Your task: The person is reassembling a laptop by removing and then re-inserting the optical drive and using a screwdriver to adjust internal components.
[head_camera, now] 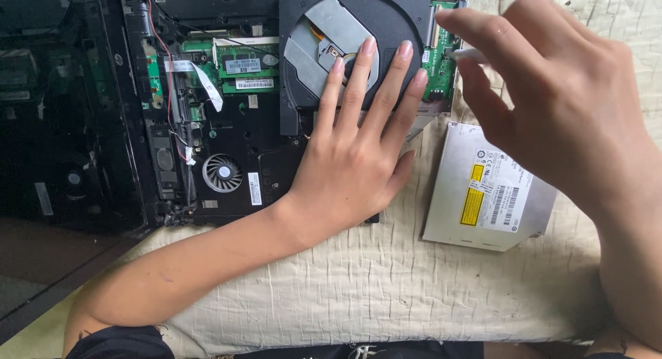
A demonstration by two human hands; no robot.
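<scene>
Cream quilted cloth [358, 283] covers your work surface. Your left hand [352, 159] lies flat, fingers spread, gripping nothing, on the opened optical drive [358, 21] atop the stripped laptop chassis [227, 145]. Its metal cover [486, 193] already lies removed just beside it. Your right hand [552, 104] hovers half-curled near the green circuit board [439, 62]; whether it pinches something small, I cannot tell.

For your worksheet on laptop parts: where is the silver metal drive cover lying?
In the head view, the silver drive cover lies on the cream cloth, lower right, beside the opened optical drive and beneath the right hand.
</scene>
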